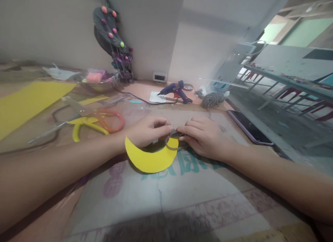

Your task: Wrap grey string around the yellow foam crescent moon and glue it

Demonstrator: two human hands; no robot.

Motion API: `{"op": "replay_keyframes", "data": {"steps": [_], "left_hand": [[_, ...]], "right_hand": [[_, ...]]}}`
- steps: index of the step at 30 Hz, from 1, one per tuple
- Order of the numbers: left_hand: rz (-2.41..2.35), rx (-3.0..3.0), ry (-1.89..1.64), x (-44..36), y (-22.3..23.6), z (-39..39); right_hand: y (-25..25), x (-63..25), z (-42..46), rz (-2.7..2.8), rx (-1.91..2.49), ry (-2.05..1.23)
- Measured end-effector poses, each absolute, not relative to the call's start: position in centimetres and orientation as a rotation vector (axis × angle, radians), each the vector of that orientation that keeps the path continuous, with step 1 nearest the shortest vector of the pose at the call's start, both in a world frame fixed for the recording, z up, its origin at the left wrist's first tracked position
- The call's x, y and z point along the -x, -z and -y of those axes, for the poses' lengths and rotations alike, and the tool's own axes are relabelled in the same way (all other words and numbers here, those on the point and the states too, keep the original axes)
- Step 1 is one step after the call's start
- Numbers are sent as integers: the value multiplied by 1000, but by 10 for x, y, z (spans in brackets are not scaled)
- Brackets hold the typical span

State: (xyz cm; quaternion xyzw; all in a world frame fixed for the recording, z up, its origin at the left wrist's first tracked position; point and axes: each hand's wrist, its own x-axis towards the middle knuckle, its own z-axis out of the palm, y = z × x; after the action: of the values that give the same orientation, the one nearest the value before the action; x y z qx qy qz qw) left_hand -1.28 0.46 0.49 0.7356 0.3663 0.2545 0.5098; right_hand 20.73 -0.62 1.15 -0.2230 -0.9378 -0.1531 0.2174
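Observation:
A yellow crescent moon cut-out (pixel 151 161), probably paper or foam, is held over the cardboard, its right tip between my two hands. My left hand (pixel 153 130) is closed in a pinch at that tip, thumb and forefinger pressed together. Grey yarn (pixel 171 147) loops around the tip. My right hand (pixel 204 136) pinches the yarn beside it, fingers curled. The exact contact at the fingertips is partly hidden. Behind my right hand lies a ball of the same grey yarn (pixel 214 100), with a strand running towards the hand.
A blue glue gun (pixel 175 90) rests behind the hands, its cord trailing left. Orange-and-yellow-handled scissors (pixel 110 121) and a yellow sheet (pixel 33 99) lie left. A phone (pixel 249 127) lies right. Printed cardboard (pixel 135 214) covers the table. A decorated grey crescent (pixel 106 28) stands behind.

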Motion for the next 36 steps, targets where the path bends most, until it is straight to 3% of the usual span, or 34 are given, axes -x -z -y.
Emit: {"op": "replay_keyframes", "data": {"steps": [14, 18, 27, 36], "left_hand": [[-877, -1812, -635, 12, -3, -6], [-882, -1762, -639, 13, -3, -4], [-849, -1800, -732, 12, -1, -7], [-902, -1796, -670, 12, -3, -7]], "right_hand": [[-9, -209, 6, 2552, 687, 340], [-10, -211, 7, 2439, 907, 87], [-13, -199, 6, 2195, 1254, -853], [-11, -201, 7, 2072, 1228, -955]]}}
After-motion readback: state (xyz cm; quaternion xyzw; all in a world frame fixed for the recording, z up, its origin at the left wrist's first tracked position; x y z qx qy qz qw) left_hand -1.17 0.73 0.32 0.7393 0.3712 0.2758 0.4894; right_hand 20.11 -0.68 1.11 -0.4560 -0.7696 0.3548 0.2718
